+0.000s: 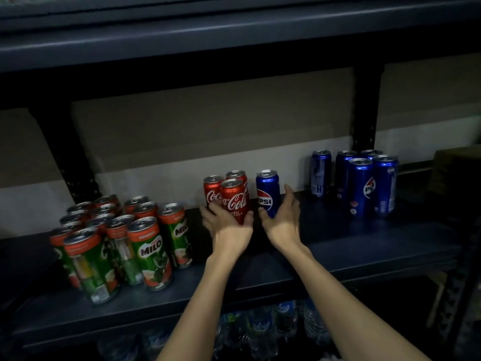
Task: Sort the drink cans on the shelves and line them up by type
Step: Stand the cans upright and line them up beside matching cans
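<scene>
Three red Coca-Cola cans [233, 198] stand clustered mid-shelf. My left hand [227, 225] wraps the base of the front one, thumb on its right side, fingers across the base of the can to its left. Just to the right stands a single blue Pepsi can [268, 194]. My right hand [282, 217] cups around it, thumb at its lower front and fingers spread a little off its right side. Several more Pepsi cans [360, 183] are grouped further right. Several green Milo cans [125, 241] crowd the shelf's left part.
The dark blue shelf board [338, 246] has bare room between the lone Pepsi can and the Pepsi group. Another shelf [234, 37] hangs low overhead. Black uprights [365, 110] stand at the back. Plastic water bottles [260, 329] fill the level below.
</scene>
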